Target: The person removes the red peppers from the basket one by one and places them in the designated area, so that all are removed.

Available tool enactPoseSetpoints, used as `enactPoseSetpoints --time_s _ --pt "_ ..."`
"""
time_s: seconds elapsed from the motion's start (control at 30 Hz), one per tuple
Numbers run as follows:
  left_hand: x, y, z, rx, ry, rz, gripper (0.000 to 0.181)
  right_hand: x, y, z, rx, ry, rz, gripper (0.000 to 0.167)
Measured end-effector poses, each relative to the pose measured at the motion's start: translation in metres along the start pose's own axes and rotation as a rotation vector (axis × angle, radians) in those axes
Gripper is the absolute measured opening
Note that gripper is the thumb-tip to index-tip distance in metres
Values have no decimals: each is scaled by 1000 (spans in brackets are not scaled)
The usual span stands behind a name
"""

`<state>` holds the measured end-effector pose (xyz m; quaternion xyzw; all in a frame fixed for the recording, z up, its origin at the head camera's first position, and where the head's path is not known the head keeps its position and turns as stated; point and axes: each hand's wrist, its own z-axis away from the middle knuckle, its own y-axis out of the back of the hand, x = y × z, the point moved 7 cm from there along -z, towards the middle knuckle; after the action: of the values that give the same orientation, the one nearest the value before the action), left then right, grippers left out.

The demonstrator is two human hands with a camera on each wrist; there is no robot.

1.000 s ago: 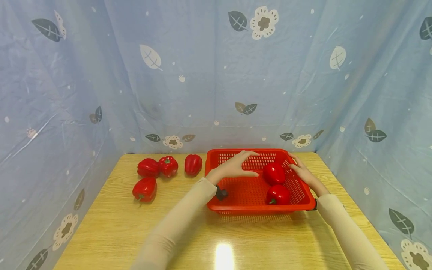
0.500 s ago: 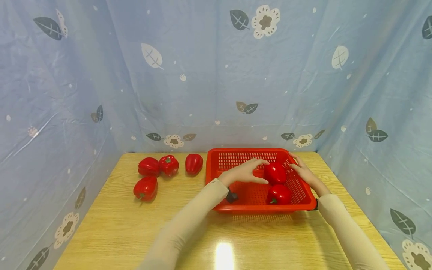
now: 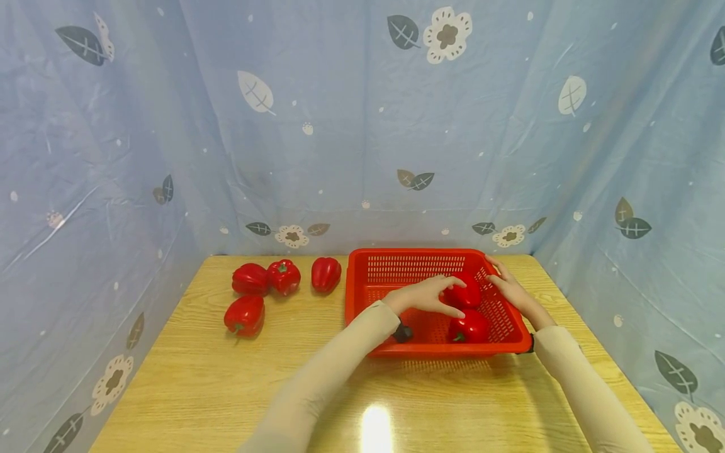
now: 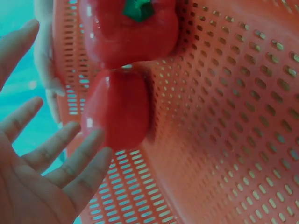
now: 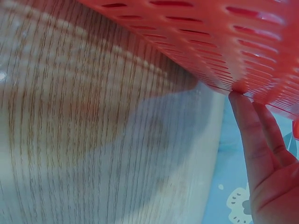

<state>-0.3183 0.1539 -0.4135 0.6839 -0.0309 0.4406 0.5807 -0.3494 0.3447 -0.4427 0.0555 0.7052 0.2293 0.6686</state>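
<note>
In the head view a red plastic basket (image 3: 416, 350) with slotted walls stands on the right half of the table. Two glossy red bell peppers lie at its right end: a front pepper (image 3: 469, 327) with a green stem and a rear pepper (image 3: 466, 296), partly covered by my left fingers. My left hand (image 3: 427, 296) hovers inside the basket with fingers spread and nothing held. In the left wrist view its fingertips come close to a pepper (image 4: 119, 112); contact cannot be told. My right hand (image 3: 512, 292) holds the basket's right rim, thumb over it and straight fingers (image 5: 250, 128) against the outer wall.
On the table's left side lie several more peppers: a pepper (image 3: 250, 279), a stem-up pepper (image 3: 284, 277), a front pepper (image 3: 245, 316) and one nearer the basket, a pepper (image 3: 325, 275). A blue patterned curtain (image 3: 317, 138) encloses the wooden table (image 3: 226, 390).
My left hand has moved rightward and slightly toward the front inside the basket, from its left part to the two peppers. The right hand stays at the rim.
</note>
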Motion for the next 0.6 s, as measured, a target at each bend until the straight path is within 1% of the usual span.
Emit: enactPoseSetpoints --time_s 0.2,0.3,0.5,0.6 --pt "-5 -13 -9 -61 8 12 70 1 0 0 7 -7 -2 59" --pt "-7 -17 -11 -73 17 12 69 1 1 0 11 -20 6 58" --pt "-4 -24 -13 -102 3 25 68 -1 1 0 5 -19 13 59" --pt "-5 -26 -16 -110 15 32 67 -4 1 1 5 -22 12 58"
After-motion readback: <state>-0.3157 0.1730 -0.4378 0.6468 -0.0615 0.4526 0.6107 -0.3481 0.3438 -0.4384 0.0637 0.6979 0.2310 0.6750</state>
